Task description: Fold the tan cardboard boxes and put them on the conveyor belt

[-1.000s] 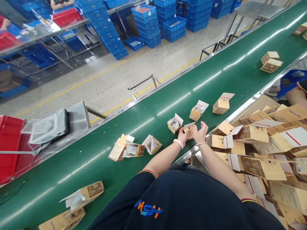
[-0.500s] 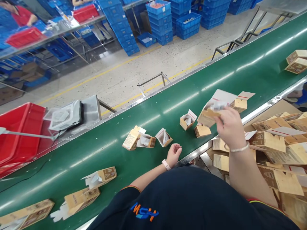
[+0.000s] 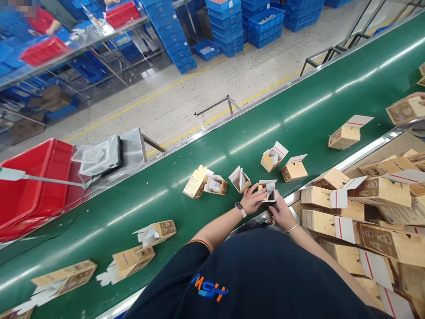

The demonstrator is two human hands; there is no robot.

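Close in front of me is a small open cardboard box (image 3: pixel 271 195) with a grey-white wrapped item inside. My left hand (image 3: pixel 251 200) grips its left side, fingers laid over the edge. My right hand (image 3: pixel 283 213) holds the right side near the bottom, its fingers partly hidden by the box. Just left of my left hand, on the green belt, stands another open box (image 3: pixel 240 179) with a wrapped item in it. Further along the belt are an open box (image 3: pixel 272 157) with its flap raised and another box (image 3: pixel 295 170).
The green conveyor belt (image 3: pixel 159 177) carries several more boxes to the left. At my right lies a pile of flattened-looking and open cartons (image 3: pixel 381 195). Another person's hand (image 3: pixel 419 95) holds a box at the right edge. A red bin (image 3: pixel 36 186) stands across the belt.
My right hand has brought the box leftward and down in front of me. My left hand has moved onto it. Another person's hand with a box has appeared at the right.
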